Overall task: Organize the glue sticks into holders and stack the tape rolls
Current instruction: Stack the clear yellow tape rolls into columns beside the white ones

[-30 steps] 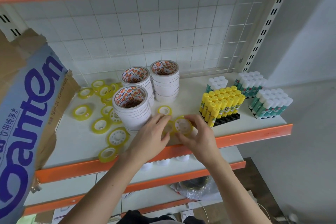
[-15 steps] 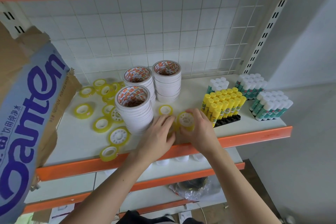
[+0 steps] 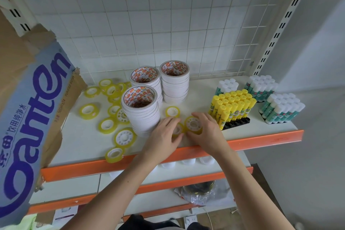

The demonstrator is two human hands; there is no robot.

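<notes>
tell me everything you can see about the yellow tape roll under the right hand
The tape roll is a small ring of glossy, see-through yellow tape on a white plastic core with round holes about its hub. It sits near the shelf's front edge, tilted slightly toward the camera. The right hand grips it with curled fingers. Just to its left a second yellow roll lies under the left hand.
</notes>
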